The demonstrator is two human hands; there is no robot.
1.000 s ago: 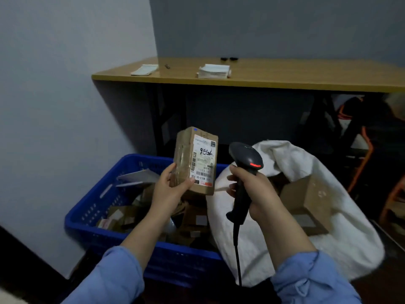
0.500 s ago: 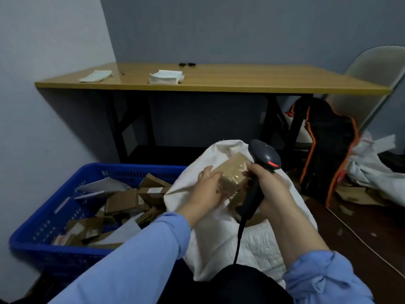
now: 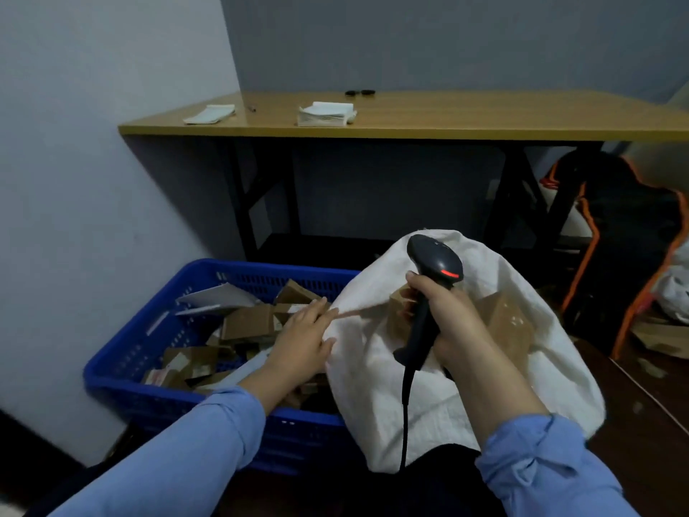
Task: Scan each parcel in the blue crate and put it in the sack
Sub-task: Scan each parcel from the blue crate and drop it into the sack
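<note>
- Grey walls frame the blue crate [image 3: 156,397] of parcels [image 3: 248,324] beside the white sack [image 3: 373,397].
- Left hand [image 3: 302,339] hovers spread and empty above them; right hand [image 3: 445,319] grips the barcode scanner [image 3: 434,261].
- Likely next: lift one parcel, label showing.

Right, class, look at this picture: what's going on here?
A person is working between a blue crate of cardboard parcels and a white sack. The right hand grips a barcode scanner above the sack's open mouth. The left hand is empty, fingers straight, over the crate beside the sack's edge. Brown boxes already lie in the sack; more wait in the crate.
</note>
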